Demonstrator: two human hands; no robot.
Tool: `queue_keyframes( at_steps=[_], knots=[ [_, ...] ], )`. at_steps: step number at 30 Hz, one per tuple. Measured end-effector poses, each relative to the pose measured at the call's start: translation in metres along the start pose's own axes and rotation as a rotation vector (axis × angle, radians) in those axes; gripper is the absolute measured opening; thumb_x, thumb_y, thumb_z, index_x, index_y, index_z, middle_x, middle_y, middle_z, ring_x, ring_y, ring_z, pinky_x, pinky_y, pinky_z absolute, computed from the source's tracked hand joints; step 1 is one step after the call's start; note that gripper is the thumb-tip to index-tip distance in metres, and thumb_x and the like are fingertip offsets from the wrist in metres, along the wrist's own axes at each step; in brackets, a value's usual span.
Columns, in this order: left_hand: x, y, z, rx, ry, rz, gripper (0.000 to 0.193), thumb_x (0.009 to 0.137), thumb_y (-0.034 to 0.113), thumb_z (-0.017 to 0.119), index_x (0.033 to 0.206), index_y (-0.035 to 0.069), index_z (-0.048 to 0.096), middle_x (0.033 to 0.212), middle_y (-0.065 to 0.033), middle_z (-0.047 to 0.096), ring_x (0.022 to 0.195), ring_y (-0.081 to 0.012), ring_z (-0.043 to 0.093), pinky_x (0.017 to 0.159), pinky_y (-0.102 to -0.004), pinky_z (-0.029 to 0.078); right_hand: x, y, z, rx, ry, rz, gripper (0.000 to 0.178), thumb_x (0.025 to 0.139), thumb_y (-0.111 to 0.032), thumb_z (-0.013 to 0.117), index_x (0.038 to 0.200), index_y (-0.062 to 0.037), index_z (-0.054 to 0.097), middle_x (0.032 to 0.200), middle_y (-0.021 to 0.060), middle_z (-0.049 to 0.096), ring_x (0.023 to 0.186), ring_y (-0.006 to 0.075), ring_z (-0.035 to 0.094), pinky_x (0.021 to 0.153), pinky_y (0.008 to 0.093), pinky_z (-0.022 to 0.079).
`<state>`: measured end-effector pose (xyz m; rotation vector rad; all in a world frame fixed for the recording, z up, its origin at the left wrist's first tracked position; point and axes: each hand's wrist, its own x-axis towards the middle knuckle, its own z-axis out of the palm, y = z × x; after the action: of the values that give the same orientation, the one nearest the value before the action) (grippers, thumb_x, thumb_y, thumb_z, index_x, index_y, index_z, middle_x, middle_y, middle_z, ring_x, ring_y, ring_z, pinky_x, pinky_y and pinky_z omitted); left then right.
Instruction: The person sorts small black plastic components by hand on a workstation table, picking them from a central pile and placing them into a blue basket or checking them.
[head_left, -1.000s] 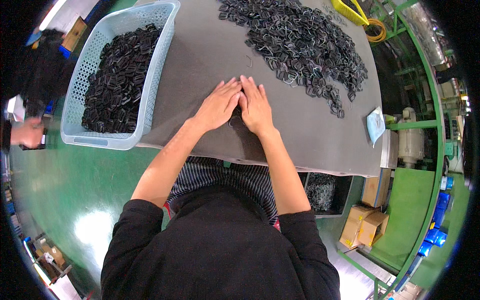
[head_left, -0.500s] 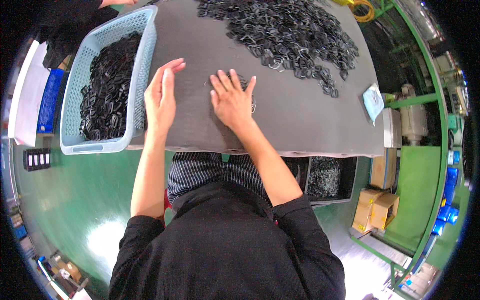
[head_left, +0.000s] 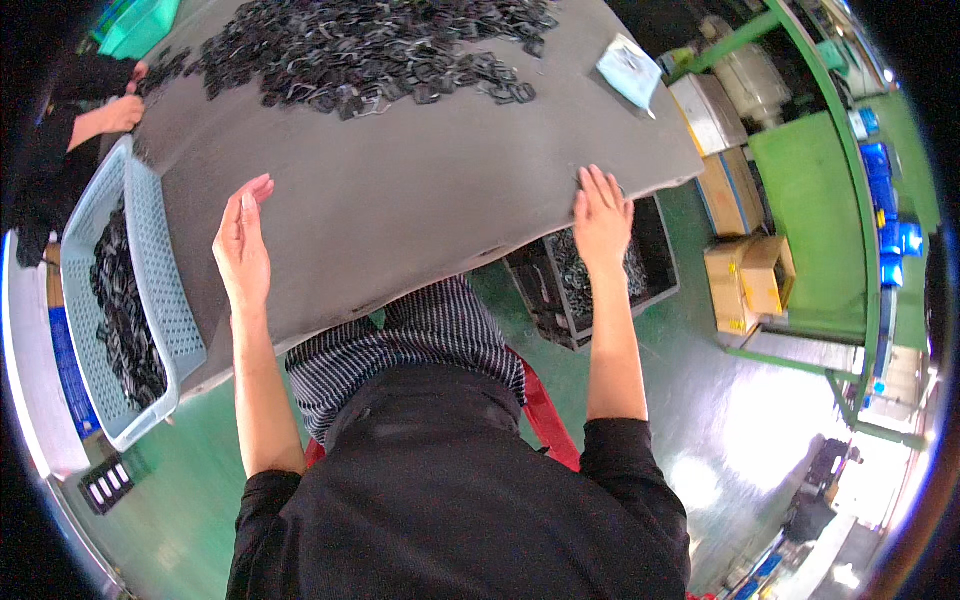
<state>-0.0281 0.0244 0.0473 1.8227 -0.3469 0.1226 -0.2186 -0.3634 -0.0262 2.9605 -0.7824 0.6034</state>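
Note:
My left hand hovers at the table's left part, to the right of the blue basket; its fingers are stretched out and nothing is in them. At the table's right front edge, my right hand lies palm down with its fingers extended. Small dark bits show beside its fingertips; whatever is under the palm is hidden. Just below that hand, under the tabletop, stands a black crate with many small parts in it. A large pile of small black plastic buckles covers the far side of the grey table.
The light-blue perforated basket at the left holds more black pieces. Beyond it, a co-worker's hands are at the table's far left corner, near a green container. A pale blue packet lies far right. Cardboard boxes stand beside a green rack.
My right hand has swept from mid-table to the right front edge, and the loose pieces beneath it have left the middle. The view has turned right; my left hand stays open.

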Motion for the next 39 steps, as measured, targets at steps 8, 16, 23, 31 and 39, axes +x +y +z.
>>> queue_keyframes(
  at_steps=[8,16,23,31,39],
  knots=[
    [0.009,-0.012,0.022,0.055,-0.075,0.008,0.028,0.098,0.018,0.043,0.107,-0.001,0.062,0.102,-0.0084,0.065,0.099,-0.0139,0.058,0.091,-0.0269,0.042,-0.063,0.099,0.002,0.298,-0.149,0.573,0.029,0.086,-0.02,0.057,0.113,-0.009,0.062,0.117,0.0153,0.059,0.106,0.0316,0.057,0.094,0.0372,0.043],
    [-0.003,-0.025,0.052,0.112,-0.138,-0.028,0.021,0.095,0.014,0.049,0.106,0.004,0.063,0.101,-0.0072,0.065,0.097,-0.0144,0.059,0.088,-0.0276,0.044,0.136,-0.056,0.039,0.523,0.12,-0.11,0.046,0.086,-0.039,0.058,0.123,-0.012,0.053,0.127,0.0126,0.051,0.121,0.0297,0.044,0.102,0.0446,0.034],
    [-0.004,-0.031,0.038,0.188,-0.022,0.043,0.019,0.092,0.009,0.05,0.105,0.005,0.063,0.108,-0.0112,0.062,0.102,-0.0238,0.059,0.088,-0.0318,0.045,0.188,-0.169,0.087,0.502,0.002,-0.193,0.074,0.07,-0.066,0.061,0.129,-0.0245,0.049,0.133,0.0101,0.047,0.128,0.0279,0.039,0.104,0.0584,0.022],
    [0.014,-0.05,0.026,0.303,0.184,0.128,0.03,0.087,0.008,0.055,0.117,0.005,0.055,0.122,-0.0159,0.053,0.117,-0.0313,0.048,0.098,-0.0384,0.039,0.13,-0.311,0.05,0.863,-0.098,-0.456,0.04,0.064,-0.008,0.069,0.103,-0.0194,0.062,0.103,0.0047,0.059,0.097,0.0285,0.059,0.082,0.0367,0.049],
    [0.005,-0.069,-0.011,0.382,0.221,0.116,0.046,0.082,0.008,0.059,0.126,0.005,0.045,0.132,-0.0172,0.043,0.126,-0.0358,0.037,0.105,-0.0435,0.031,0.152,-0.302,0.008,0.954,-0.258,-0.307,0.026,0.074,-0.025,0.07,0.094,-0.0094,0.064,0.083,0.0143,0.066,0.075,0.0261,0.064,0.069,0.0345,0.05]
  ],
)
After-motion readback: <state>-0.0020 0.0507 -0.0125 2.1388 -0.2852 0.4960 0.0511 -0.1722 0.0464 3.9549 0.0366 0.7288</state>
